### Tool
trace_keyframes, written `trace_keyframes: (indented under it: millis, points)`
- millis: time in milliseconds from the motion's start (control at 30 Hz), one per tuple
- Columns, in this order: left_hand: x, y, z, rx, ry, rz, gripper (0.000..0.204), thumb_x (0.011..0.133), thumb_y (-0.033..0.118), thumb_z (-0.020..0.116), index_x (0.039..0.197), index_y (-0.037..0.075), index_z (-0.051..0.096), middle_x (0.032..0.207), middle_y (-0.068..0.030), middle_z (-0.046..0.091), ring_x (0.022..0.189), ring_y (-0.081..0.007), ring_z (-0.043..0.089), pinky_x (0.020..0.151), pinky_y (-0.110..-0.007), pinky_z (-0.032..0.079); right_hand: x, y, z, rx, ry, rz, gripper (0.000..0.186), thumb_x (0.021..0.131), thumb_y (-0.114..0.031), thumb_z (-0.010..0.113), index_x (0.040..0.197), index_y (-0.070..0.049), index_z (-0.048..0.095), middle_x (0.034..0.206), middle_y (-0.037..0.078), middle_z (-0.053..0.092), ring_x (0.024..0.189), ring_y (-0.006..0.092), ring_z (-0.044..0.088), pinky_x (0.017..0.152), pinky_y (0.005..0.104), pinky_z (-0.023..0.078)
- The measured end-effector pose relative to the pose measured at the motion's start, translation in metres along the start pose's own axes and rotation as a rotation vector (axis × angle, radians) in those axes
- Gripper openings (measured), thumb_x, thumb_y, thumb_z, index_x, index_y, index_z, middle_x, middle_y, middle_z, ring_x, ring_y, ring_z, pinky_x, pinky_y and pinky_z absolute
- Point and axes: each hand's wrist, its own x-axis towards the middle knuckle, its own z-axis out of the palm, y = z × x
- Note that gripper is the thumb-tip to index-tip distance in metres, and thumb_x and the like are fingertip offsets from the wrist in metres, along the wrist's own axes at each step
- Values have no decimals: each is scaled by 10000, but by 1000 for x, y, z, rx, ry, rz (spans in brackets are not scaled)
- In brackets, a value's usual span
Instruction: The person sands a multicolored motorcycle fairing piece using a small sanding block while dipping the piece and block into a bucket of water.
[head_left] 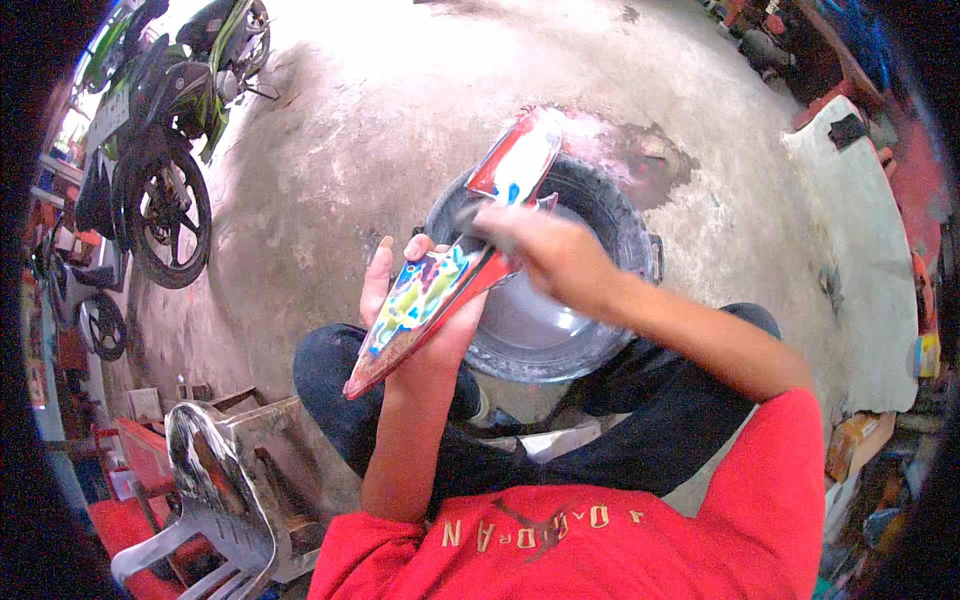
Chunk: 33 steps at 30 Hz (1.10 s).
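Observation:
My left hand [440, 340] grips a long, tapered red panel [484, 278] from underneath, its fingers showing along the left edge. Bright blue, green and white patches cover parts of the panel's face. Curled over the panel's middle is my right hand [545, 250], blurred by motion, its fingertips pressed on a dark item or spot that is too smeared to make out. The panel slants over a grey metal basin [625, 230] with cloudy liquid inside, standing between my legs.
Motorcycles [175, 200] line the left side. A worn plastic chair [225, 470] and other clutter sit at lower left. At right, a pale board [850, 290] lies along stored items. The stained concrete floor [330, 120] surrounds the basin.

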Motion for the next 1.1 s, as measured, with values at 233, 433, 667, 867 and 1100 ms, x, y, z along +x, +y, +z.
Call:
trace_keyframes:
  millis: [233,433,667,867,1100]
  points:
    - [-3,-4,-5,46,25,-10,319,949,404,558,873,94,554,961,-142,618,1073,-330,547,1125,-550,302,4,24,-15,-77,-31,297,543,787,81,536,1308,-56,597,1304,211,626,1214,356,614,1049,433,483]
    - [5,3,-8,65,123,56,310,942,388,549,847,93,542,945,-148,615,1035,-328,549,1129,-559,298,-5,-40,-1,-4,5,-183,599,781,75,544,1367,-46,565,1364,208,590,1255,358,591,1073,419,473]
    - [7,-7,-1,-42,27,-24,330,947,405,530,816,103,523,905,-137,612,1022,-314,571,1124,-556,300,-3,0,-6,-99,58,79,484,850,72,534,1315,-48,595,1294,215,629,1207,346,623,1027,412,498]
    - [2,-9,-6,27,69,15,332,952,402,544,804,107,511,809,-90,564,978,-287,572,1091,-550,309,-8,2,-6,-41,53,-31,443,881,-40,561,1324,-38,580,1319,205,622,1220,350,613,1035,448,492]
    - [1,1,-8,116,86,55,319,957,397,548,822,110,516,847,-104,590,1008,-295,567,1101,-560,299,-4,-42,-11,-7,-58,-198,636,765,78,555,1392,-28,539,1379,214,579,1298,359,563,1103,422,454]
